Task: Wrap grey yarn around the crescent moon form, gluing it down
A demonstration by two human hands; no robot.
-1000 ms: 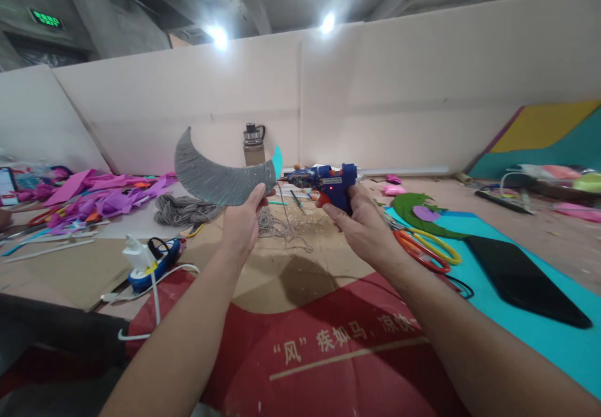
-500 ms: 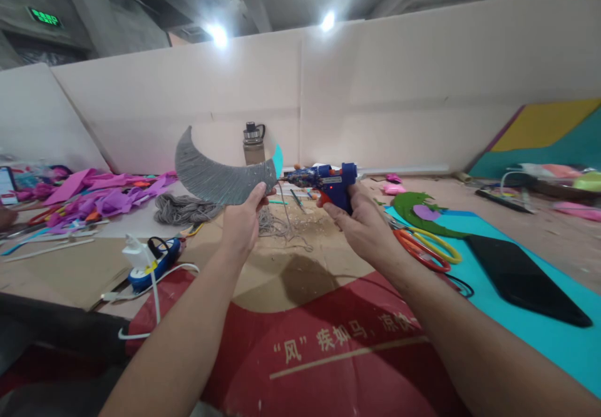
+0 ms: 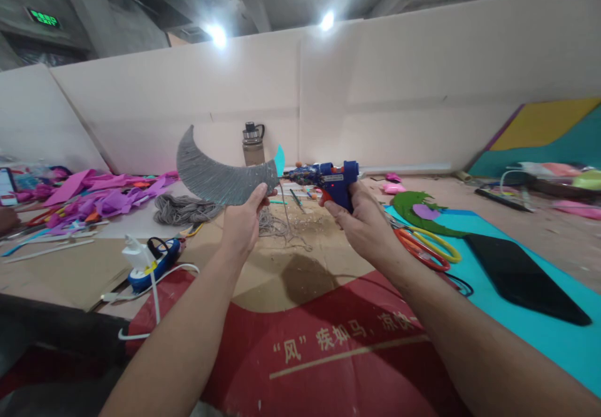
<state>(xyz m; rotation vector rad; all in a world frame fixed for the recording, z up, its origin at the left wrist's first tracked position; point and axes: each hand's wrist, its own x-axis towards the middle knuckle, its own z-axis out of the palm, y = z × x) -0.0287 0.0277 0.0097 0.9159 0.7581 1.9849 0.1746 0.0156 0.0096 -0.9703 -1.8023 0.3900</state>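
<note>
Between the thumb and fingers of my left hand [image 3: 244, 220] is a crescent [image 3: 218, 176] wrapped in grey yarn, its bare turquoise tip [image 3: 279, 161] pointing up at the right end. A strand of grey yarn [image 3: 286, 207] hangs down from that end. My right hand [image 3: 366, 220] grips a blue hot glue gun [image 3: 335, 182], its small red light lit. The nozzle points left at the edge of the wrapped part beside the turquoise tip; whether it touches, I cannot tell. Below the crescent lies a grey yarn bundle [image 3: 181, 210], with loose yarn [image 3: 275, 226] next to it.
On the left are purple and pink scraps [image 3: 107, 201] and a blue power strip [image 3: 154, 263] with a white plug. A bottle [image 3: 253, 144] stands at the back. To the right lie scissors [image 3: 427, 248], a black phone-like slab [image 3: 526, 279] and a green cutout [image 3: 417, 210] on a turquoise sheet [image 3: 493, 342].
The crescent has tilted slightly, and more of the turquoise tip shows above the nozzle. Both hands keep their holds, and the glue gun has shifted only a little.
</note>
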